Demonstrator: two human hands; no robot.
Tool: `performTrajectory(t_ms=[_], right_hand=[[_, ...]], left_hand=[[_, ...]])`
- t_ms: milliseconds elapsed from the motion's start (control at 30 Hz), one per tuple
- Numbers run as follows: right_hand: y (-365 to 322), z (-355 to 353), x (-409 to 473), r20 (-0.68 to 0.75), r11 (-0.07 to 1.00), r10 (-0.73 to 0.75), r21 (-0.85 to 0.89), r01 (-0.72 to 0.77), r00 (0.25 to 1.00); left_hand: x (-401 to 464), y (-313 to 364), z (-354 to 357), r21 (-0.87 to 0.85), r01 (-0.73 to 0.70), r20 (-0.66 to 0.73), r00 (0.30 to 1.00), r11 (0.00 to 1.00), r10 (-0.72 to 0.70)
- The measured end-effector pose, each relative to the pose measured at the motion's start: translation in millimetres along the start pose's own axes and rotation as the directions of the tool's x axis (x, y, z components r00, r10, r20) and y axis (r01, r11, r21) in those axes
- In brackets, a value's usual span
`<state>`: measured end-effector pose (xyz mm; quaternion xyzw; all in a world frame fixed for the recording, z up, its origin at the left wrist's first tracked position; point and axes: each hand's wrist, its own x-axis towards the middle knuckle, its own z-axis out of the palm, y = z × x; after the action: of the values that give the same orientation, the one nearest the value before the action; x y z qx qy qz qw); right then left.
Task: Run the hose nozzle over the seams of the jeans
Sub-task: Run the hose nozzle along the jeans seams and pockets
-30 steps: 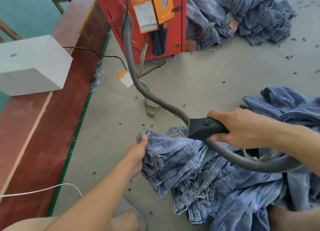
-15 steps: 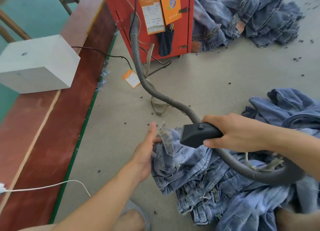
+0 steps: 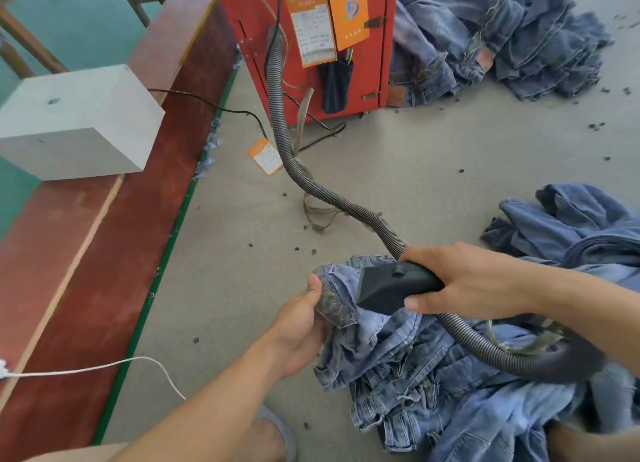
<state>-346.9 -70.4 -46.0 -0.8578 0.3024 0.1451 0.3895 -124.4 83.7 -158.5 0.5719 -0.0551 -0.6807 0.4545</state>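
Between my hands: left hand (image 3: pixel 304 326) pinches the jeans (image 3: pixel 398 364) pocket fold up off the floor; right hand (image 3: pixel 464 281) grips the nozzle (image 3: pixel 391 285), mouth just right of it (seam runs toward me).

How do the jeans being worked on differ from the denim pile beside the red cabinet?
The jeans are gripped by the left hand, with the hose nozzle at them; the denim pile lies untouched. The jeans look lighter blue, the pile darker. Both lie crumpled on the floor.

Red cabinet (image 3: pixel 367 63) with orange tags (image 3: pixel 347 11), white box (image 3: pixel 79 122) on red-brown ledge (image 3: pixel 69 253), white cord (image 3: pixel 104 368)
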Motion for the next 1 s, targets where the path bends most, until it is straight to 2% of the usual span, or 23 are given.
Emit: performTrajectory(t_ms=[67, 133, 233, 300, 367, 433, 500, 600, 667, 733, 767, 800, 833, 867, 900, 933, 967, 1000], right_hand=[[-1.8, 4.1, 2.4, 0.052, 1.000, -0.010, 0.005, 0.009, 0.999], [-2.3, 7.9, 7.4, 0.040, 1.000, 0.006, 0.010, -0.006, 0.999], [-0.8, 5.3, 16.8, -0.193, 0.995, 0.095, 0.029, -0.091, 0.977], [4.4, -3.9, 17.4, -0.274, 0.980, 0.150, 0.170, -0.105, 0.950], [7.3, -12.5, 10.5, -0.180, 0.967, 0.117, 0.245, -0.071, 0.977], [3.0, -10.1, 6.5, -0.043, 0.994, 0.053, 0.097, -0.048, 0.998], [-2.2, 1.6, 13.6, -0.003, 0.998, 0.049, -0.051, -0.049, 0.999], [-2.6, -1.0, 34.2, -0.214, 0.990, 0.139, 0.035, -0.134, 0.967], [6.3, -24.5, 37.4, -0.369, 0.981, 0.193, 0.074, -0.179, 0.909], [15.0, -52.0, 27.7, -0.460, 0.985, 0.144, -0.015, -0.170, 0.876], [18.3, -64.3, 19.7, -0.509, 0.983, 0.085, -0.095, -0.154, 0.856], [21.5, -75.3, 11.3, -0.572, 0.976, 0.008, -0.176, -0.132, 0.820], [24.4, -85.0, 3.1, -0.639, 0.962, -0.082, -0.251, -0.106, 0.765], [26.0, -92.0, -5.2, -0.693, 0.944, -0.178, -0.322, -0.078, 0.699], [27.4, -96.7, -12.8, -0.719, 0.921, -0.267, -0.386, -0.048, 0.642], [28.4, -98.8, -18.3, -0.718, 0.899, -0.338, -0.437, -0.016, 0.608], [30.4, -98.1, -21.7, -0.700, 0.884, -0.380, -0.467, 0.016, 0.605], [33.2, -95.0, -23.3, -0.665, 0.879, -0.386, -0.475, 0.037, 0.639]], left_hand=[[-2.1, -1.5, 2.7, -0.026, 0.008, 0.109, 0.994, 1.000, -0.005], [-5.6, -0.5, 6.9, -0.058, 0.034, 0.168, 0.985, 0.998, -0.024], [-8.1, 2.4, 10.9, -0.042, 0.016, 0.156, 0.988, 0.999, -0.009], [-8.1, 3.6, 13.6, -0.019, 0.006, 0.162, 0.987, 1.000, -0.003], [-7.7, 5.0, 16.1, -0.010, 0.004, 0.156, 0.988, 1.000, -0.003], [-6.7, 5.1, 14.8, -0.018, 0.018, 0.155, 0.988, 1.000, -0.015], [-6.6, 4.9, 13.1, -0.011, 0.064, 0.152, 0.986, 0.998, -0.062], [-8.2, 15.7, 10.8, -0.036, 0.118, 0.209, 0.972, 0.992, -0.108], [-1.7, 35.6, -0.5, -0.193, 0.063, 0.108, 0.993, 0.979, -0.043], [11.1, 57.1, -24.2, -0.424, -0.089, -0.162, 0.987, 0.901, 0.021], [16.3, 60.8, -35.6, -0.480, -0.094, -0.249, 0.968, 0.872, -0.033], [17.9, 58.6, -41.6, -0.458, 0.006, -0.249, 0.959, 0.889, -0.136], [16.2, 51.8, -40.7, -0.323, 0.176, -0.223, 0.941, 0.930, -0.256], [13.4, 39.3, -36.1, -0.101, 0.326, -0.218, 0.915, 0.940, -0.340], [12.2, 26.1, -31.4, 0.088, 0.402, -0.237, 0.897, 0.911, -0.373], [12.9, 16.1, -26.4, 0.225, 0.417, -0.224, 0.902, 0.881, -0.369], [17.6, 9.1, -23.1, 0.303, 0.397, -0.211, 0.915, 0.867, -0.345], [22.6, 5.5, -20.5, 0.334, 0.386, -0.215, 0.920, 0.860, -0.329]])
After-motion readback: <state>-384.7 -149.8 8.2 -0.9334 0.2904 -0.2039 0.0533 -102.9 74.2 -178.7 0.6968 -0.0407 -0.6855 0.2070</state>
